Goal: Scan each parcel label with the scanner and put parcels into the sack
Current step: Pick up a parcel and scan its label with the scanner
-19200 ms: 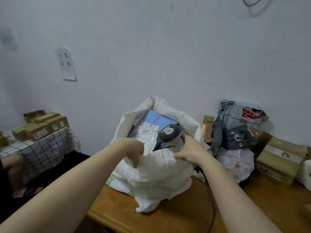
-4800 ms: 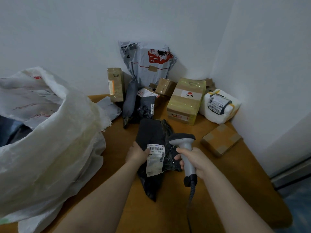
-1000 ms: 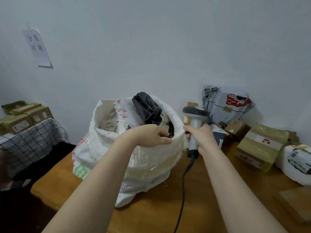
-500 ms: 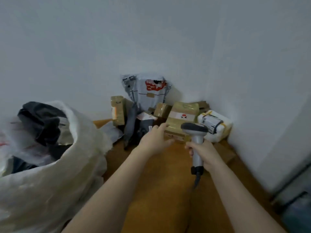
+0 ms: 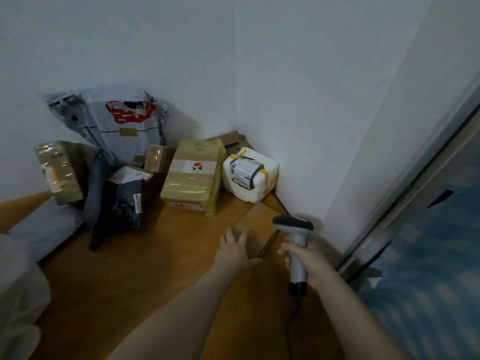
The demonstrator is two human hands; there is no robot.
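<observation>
The right hand (image 5: 309, 261) is clenched round the grey handle of the scanner (image 5: 297, 237), which stands upright with its dark head pointing left; its cable (image 5: 295, 305) hangs from the base toward the table (image 5: 124, 271). Just to its left, the left hand (image 5: 234, 247) grasps nothing: its fingers are straight and spread over the near edge of a flat brown cardboard parcel (image 5: 259, 224) lying on the table (whether they press on it or only hover, I cannot tell).

Beyond that parcel, tucked into the corner of the walls, sits a white foam-wrapped parcel (image 5: 255, 189) bound with yellow tape, its label facing up. Just beside it to the left stands a tall yellowish taped box (image 5: 193, 183), and behind that a small brown box (image 5: 159, 158). A grey mailer bag (image 5: 114, 131) with a red print leans on the wall. In front of it slump dark plastic parcels (image 5: 118, 203), with another taped box (image 5: 60, 175) upright at their left. The white sack (image 5: 19, 294) shows only as a blurred edge at the far left, well apart from both hands.
</observation>
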